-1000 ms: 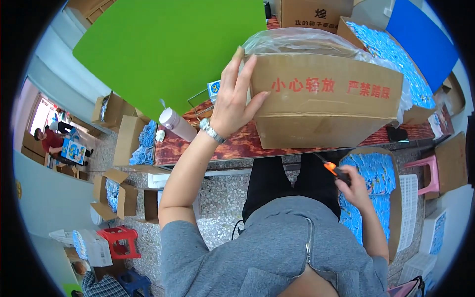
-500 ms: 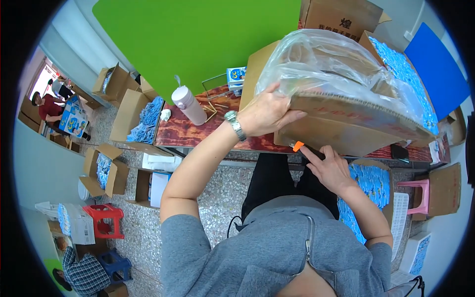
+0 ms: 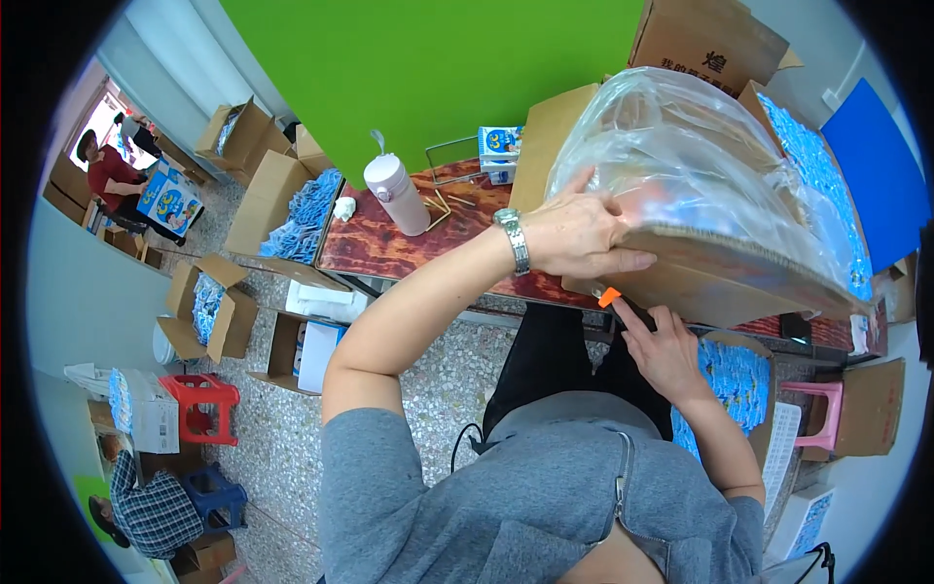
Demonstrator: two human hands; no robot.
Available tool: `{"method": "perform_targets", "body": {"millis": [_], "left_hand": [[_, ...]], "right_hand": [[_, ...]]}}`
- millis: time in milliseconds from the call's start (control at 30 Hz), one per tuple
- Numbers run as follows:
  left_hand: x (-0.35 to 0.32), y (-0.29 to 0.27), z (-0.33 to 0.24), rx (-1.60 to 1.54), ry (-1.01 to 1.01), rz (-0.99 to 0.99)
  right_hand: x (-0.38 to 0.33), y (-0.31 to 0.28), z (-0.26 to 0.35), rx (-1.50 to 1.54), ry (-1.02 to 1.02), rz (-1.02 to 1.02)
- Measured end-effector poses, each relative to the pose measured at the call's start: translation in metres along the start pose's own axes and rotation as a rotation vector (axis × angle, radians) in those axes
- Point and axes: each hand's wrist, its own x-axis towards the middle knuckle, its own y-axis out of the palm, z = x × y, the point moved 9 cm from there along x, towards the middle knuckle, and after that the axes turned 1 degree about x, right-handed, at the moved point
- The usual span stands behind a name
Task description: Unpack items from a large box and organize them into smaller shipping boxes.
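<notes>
My left hand (image 3: pixel 584 232) is closed over the upper left edge of a large brown cardboard box (image 3: pixel 710 277), the thumb against its near face. A clear plastic bag (image 3: pixel 671 136) bulges from the box top and lies beside those fingers. Low at the box's near left corner is my right hand (image 3: pixel 664 350), index finger stretched forward and the other fingers bent. At that fingertip sits a small orange piece (image 3: pixel 609 297), its kind too small to tell; the right thumb is hidden. The box rests tilted on a red-brown patterned table (image 3: pixel 375 248).
Left on the table stand a pale pink bottle (image 3: pixel 396 195) and a small blue-white carton (image 3: pixel 501 144). Open boxes of blue packets (image 3: pixel 302 219) flank the table, another (image 3: pixel 732 380) beside my right arm. Stools (image 3: pixel 199 404) are at the left. A person in red (image 3: pixel 109 180) sits far left.
The whole view has shifted, so the table and box appear farther right and slightly lower. Both hands keep nearly the same places on the box. The far person's blue carton has turned slightly.
</notes>
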Motion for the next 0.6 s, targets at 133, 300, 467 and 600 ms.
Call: {"method": "perform_targets", "body": {"millis": [133,300,467,600], "left_hand": [[-0.02,-0.008,-0.033,0.177,0.179,-0.221],[-0.032,0.004,-0.037,0.161,0.212,-0.413],[-0.035,-0.002,-0.046,0.236,0.212,-0.422],[-0.029,0.002,-0.047,0.355,0.25,-0.305]], "right_hand": [[-0.001,0.001,-0.024,0.684,0.214,-0.014],[-0.02,0.023,-0.042,0.44,0.252,0.113],[-0.069,0.029,-0.07,0.331,0.454,0.123],[-0.109,0.042,-0.072,0.293,0.569,0.18]]}}
